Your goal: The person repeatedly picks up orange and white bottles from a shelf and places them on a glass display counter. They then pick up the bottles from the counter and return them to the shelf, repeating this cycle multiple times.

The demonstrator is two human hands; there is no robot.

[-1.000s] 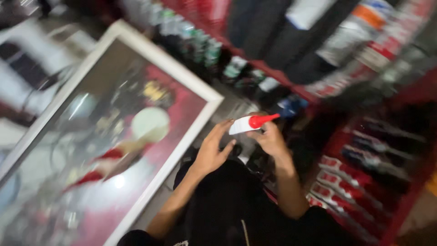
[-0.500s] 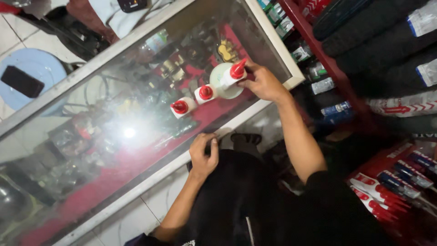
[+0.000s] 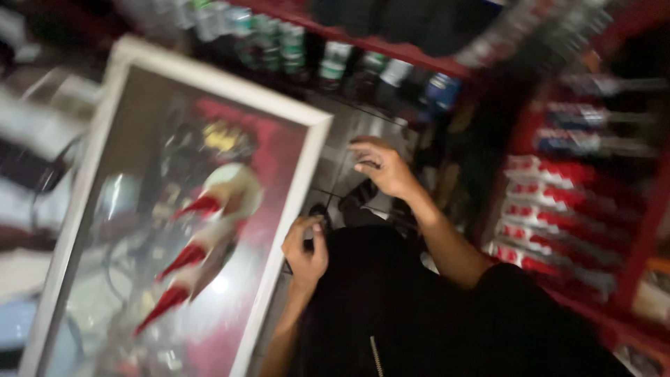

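Shop shelves blur behind the glass counter [image 3: 307,139]. My right hand [image 3: 382,167] hangs empty, fingers loosely spread; my left hand [image 3: 305,253] curls at the counter's edge, its hold unclear. Three red-capped bottles [image 3: 202,241] rest on top.

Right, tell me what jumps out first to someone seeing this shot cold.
The white-framed glass counter fills the left half, and three white bottles with red pointed caps stand in a row on it, smeared by motion blur. At centre the person's right hand hangs open and empty over the floor beside the counter, while the left hand is curled near the counter's edge. Red shelves of packaged goods run along the right.
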